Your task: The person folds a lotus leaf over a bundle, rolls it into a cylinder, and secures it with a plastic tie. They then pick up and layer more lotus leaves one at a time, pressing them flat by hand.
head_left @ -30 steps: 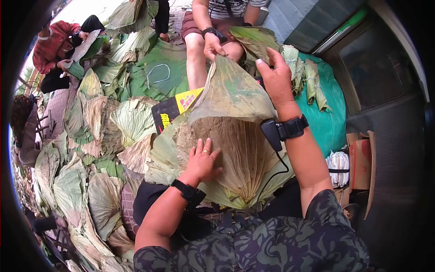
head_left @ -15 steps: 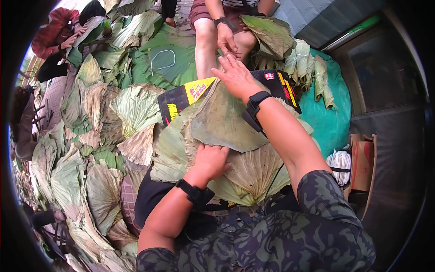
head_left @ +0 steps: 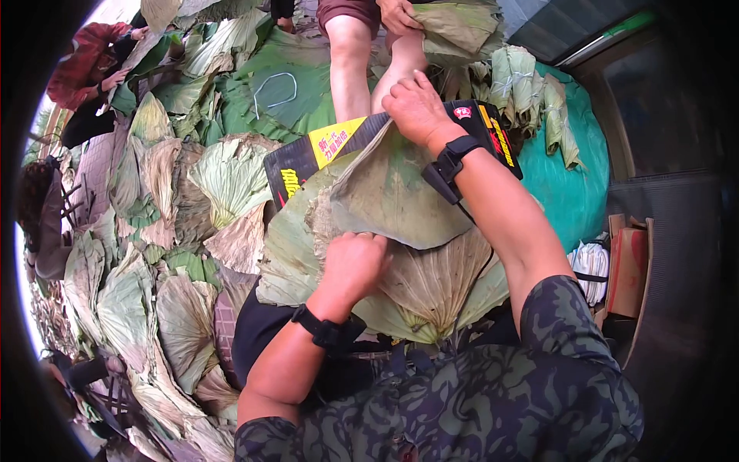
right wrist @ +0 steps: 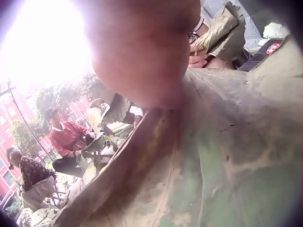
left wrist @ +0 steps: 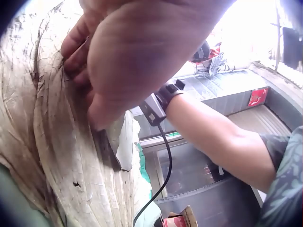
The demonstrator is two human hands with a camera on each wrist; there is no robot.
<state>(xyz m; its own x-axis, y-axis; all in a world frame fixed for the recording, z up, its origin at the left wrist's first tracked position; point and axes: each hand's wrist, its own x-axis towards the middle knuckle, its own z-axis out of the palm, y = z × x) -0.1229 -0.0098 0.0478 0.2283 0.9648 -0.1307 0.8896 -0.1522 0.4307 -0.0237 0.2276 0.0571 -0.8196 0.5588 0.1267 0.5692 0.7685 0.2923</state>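
A stack of dried lotus leaves lies across the lap, with a brown leaf (head_left: pixel 431 289) fanned out on it. Over its far part lies a grey-green lotus leaf (head_left: pixel 400 192), folded into a point at the far end. My right hand (head_left: pixel 418 109) pinches that far tip; the right wrist view shows the leaf's surface (right wrist: pixel 227 156) spreading out below the hand. At the near left edge of the same leaf, my left hand (head_left: pixel 354 262) has its fingers curled. In the left wrist view its fingertips (left wrist: pixel 75 61) bear on the brown, creased leaf, and the thumb hangs beside them.
A black and yellow cardboard piece (head_left: pixel 308 158) lies under the leaves. Opposite sits a person holding leaves (head_left: pixel 454 27). Tied leaf bundles (head_left: pixel 516 81) rest on a green sack (head_left: pixel 577 200) at right. Many loose leaves (head_left: pixel 123 300) cover the ground at left.
The grey-green leaf, held up at first by the other person's hand, now lies lower over the brown one. My right hand has come onto its tip; my left fingers have curled at its edge.
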